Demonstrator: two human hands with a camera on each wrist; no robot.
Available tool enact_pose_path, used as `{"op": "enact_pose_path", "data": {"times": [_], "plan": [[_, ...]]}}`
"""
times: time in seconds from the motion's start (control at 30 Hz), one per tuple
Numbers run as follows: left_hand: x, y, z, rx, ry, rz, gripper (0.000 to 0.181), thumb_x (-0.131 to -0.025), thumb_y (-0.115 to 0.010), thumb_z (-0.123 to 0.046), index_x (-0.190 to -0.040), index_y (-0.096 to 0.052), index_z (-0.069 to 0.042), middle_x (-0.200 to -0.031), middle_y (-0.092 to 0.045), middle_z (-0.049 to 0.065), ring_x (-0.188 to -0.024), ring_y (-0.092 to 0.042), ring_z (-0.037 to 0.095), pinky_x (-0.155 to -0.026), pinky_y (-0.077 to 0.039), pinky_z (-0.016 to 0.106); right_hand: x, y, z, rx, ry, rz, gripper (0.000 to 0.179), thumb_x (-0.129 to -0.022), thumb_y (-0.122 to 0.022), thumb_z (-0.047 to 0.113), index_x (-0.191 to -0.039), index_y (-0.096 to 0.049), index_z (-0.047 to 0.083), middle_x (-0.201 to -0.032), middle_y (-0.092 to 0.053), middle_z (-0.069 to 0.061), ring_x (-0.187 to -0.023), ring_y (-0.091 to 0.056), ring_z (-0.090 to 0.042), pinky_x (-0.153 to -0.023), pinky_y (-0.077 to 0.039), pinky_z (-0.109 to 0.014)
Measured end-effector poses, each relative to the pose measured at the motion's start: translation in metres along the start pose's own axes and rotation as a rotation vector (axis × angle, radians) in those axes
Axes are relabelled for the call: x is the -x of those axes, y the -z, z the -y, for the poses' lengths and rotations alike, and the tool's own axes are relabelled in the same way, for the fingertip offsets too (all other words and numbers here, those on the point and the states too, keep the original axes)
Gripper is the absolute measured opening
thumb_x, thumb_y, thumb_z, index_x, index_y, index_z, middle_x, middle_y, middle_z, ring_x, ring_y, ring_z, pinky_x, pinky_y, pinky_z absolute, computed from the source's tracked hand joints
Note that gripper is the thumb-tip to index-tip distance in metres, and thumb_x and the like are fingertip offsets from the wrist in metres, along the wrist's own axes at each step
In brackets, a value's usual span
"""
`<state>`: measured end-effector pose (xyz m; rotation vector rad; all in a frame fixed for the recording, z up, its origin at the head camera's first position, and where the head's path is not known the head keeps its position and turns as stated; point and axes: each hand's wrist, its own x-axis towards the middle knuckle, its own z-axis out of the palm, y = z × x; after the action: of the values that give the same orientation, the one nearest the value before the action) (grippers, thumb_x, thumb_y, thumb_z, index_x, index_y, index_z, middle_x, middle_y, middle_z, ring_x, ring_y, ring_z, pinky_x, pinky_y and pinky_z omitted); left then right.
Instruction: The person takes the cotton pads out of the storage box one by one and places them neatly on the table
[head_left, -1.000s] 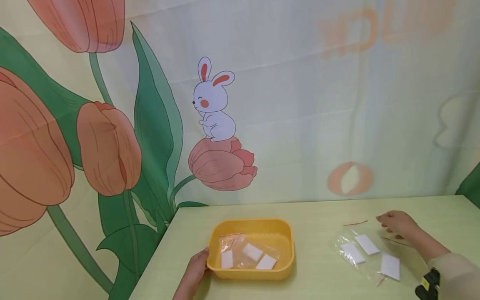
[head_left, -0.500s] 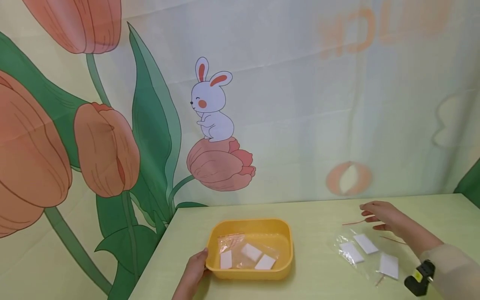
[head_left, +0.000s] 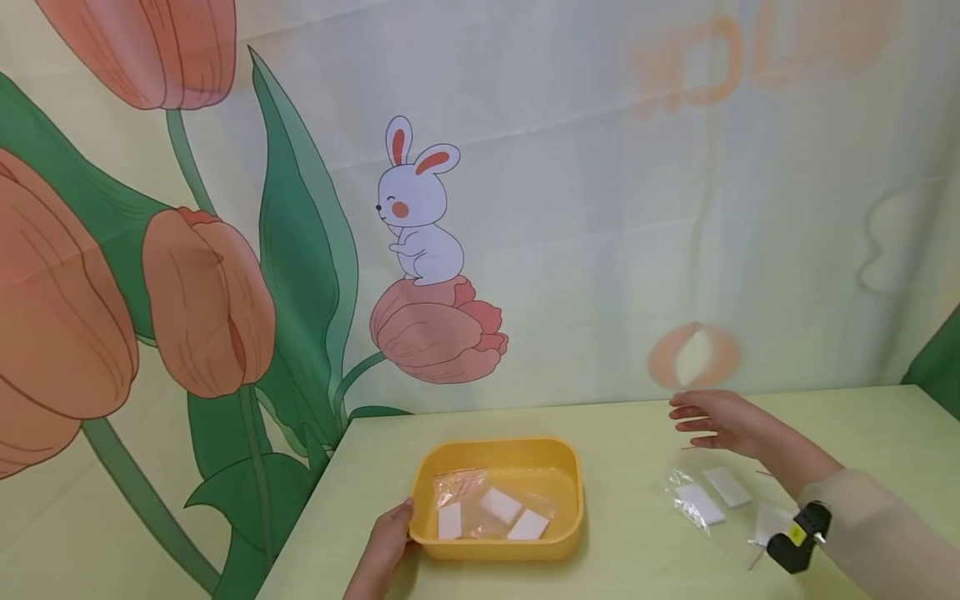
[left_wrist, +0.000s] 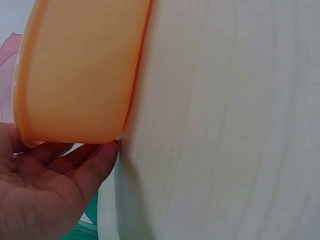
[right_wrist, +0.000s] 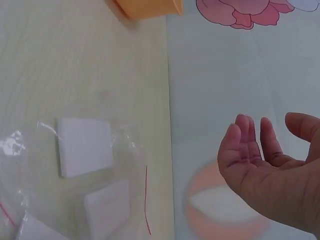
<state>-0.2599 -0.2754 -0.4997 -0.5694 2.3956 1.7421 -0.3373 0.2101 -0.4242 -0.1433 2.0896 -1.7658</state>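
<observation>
A yellow plastic basin (head_left: 498, 548) rests on the table, and my left hand (head_left: 392, 533) grips its left end. In the left wrist view the fingers (left_wrist: 92, 162) press against the basin's end wall (left_wrist: 80, 75). Inside the basin lie clear zip bags (head_left: 463, 482) with white rectangular pieces (head_left: 501, 505). My right hand (head_left: 723, 423) is raised near the table's back, holding nothing, its fingers apart and slightly bent. Below it on the table are clear bags with white pieces (head_left: 700, 503); the right wrist view shows one white piece (right_wrist: 86, 146) under clear plastic.
The pale table (head_left: 622, 467) meets a backdrop (head_left: 570, 208) printed with tulips and a rabbit. A thin red zip line (right_wrist: 146, 200) of a bag shows in the right wrist view. A black wrist device (head_left: 801, 537) sits on the right sleeve.
My right hand has moved left and slightly up, over the far side of the bags, its fingers spreading apart. The left hand stays at the basin. The head view has shifted slightly.
</observation>
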Motion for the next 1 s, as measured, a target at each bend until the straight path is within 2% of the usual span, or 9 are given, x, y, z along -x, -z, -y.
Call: {"op": "enact_pose_path", "data": {"times": [0.13,0.33,0.53,0.67,0.8,1.0], "plan": [[-0.001,0.001,-0.001,-0.019,0.015,-0.002,0.056,-0.113,-0.027,-0.025,-0.146,-0.036,0.020,-0.146,-0.050,0.036,-0.127,-0.059,0.038,-0.111,-0.051,0.050,-0.008,-0.010,0.005,-0.079,0.019,0.052,0.024,-0.108,-0.047,0.034,-0.118,-0.061,0.017,-0.104,-0.066,0.011,-0.096,-0.065,-0.004,-0.084,-0.059,-0.023],[-0.003,0.001,-0.001,-0.022,0.035,-0.021,0.055,-0.113,-0.027,-0.025,-0.146,-0.039,0.018,-0.145,-0.052,0.034,-0.124,-0.060,0.035,-0.110,-0.051,0.050,-0.018,-0.023,0.019,-0.102,0.032,0.080,0.023,-0.108,-0.047,0.035,-0.116,-0.061,0.018,-0.104,-0.066,0.011,-0.098,-0.065,-0.006,-0.086,-0.058,-0.023],[-0.002,0.001,-0.002,-0.039,0.040,-0.016,0.056,-0.113,-0.026,-0.025,-0.147,-0.038,0.018,-0.145,-0.052,0.033,-0.128,-0.058,0.037,-0.112,-0.050,0.050,-0.024,-0.037,0.024,-0.108,0.019,0.106,0.024,-0.109,-0.046,0.034,-0.114,-0.061,0.017,-0.104,-0.066,0.009,-0.097,-0.064,-0.008,-0.086,-0.057,-0.024],[-0.001,0.000,-0.003,-0.046,0.043,-0.019,0.056,-0.113,-0.026,-0.026,-0.147,-0.038,0.017,-0.145,-0.052,0.033,-0.128,-0.058,0.037,-0.112,-0.050,0.050,-0.027,-0.049,0.027,-0.092,0.012,0.123,0.034,-0.109,-0.044,0.033,-0.125,-0.058,0.007,-0.106,-0.066,0.007,-0.099,-0.064,-0.009,-0.087,-0.058,-0.023],[0.001,0.000,-0.002,-0.052,0.024,-0.021,0.055,-0.113,-0.027,-0.024,-0.146,-0.039,0.018,-0.142,-0.055,0.033,-0.121,-0.062,0.034,-0.109,-0.052,0.049,-0.032,-0.062,0.031,-0.069,-0.006,0.135,0.050,-0.108,-0.045,0.035,-0.139,-0.050,-0.003,-0.110,-0.068,0.004,-0.103,-0.065,-0.012,-0.088,-0.058,-0.023],[0.000,-0.001,-0.003,-0.061,0.019,-0.027,0.054,-0.113,-0.026,-0.023,-0.146,-0.039,0.018,-0.141,-0.056,0.033,-0.123,-0.062,0.036,-0.110,-0.051,0.050,-0.045,-0.076,0.042,0.001,-0.033,0.164,0.053,-0.109,-0.045,0.035,-0.143,-0.047,-0.005,-0.118,-0.068,-0.004,-0.101,-0.066,-0.012,-0.090,-0.060,-0.026]]}}
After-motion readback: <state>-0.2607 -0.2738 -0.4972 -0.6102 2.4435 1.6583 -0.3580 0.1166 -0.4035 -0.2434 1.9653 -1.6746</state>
